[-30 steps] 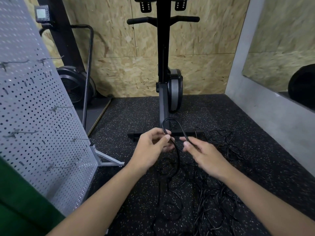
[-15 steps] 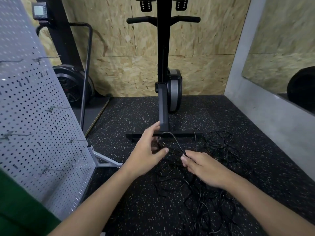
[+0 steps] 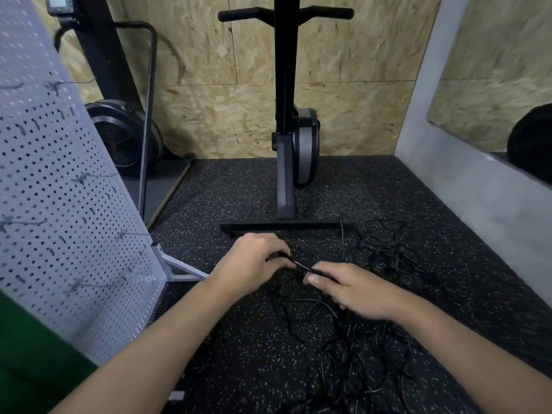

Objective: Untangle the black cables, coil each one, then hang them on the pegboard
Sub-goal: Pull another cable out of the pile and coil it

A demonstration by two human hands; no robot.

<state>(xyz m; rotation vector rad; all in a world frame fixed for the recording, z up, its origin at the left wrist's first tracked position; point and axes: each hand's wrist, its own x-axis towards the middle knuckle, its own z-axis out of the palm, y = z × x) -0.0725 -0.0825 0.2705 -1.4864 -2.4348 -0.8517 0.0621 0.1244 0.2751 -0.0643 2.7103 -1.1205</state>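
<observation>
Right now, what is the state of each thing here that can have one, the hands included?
Left hand, pinches the cable strand.
Right hand, grips the same strand.
Cable strand, a short stretch held straight between both hands.
Cable pile, tangled, uncoiled, lying on the floor.
Pegboard, standing at the left, no cable on its visible hooks.

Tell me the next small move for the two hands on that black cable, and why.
Probably draw the left hand up and away from the right hand, feeding the thin black cable they both pinch out of the tangled black cable pile: only a short stretch is free, nothing coiled yet.
</observation>
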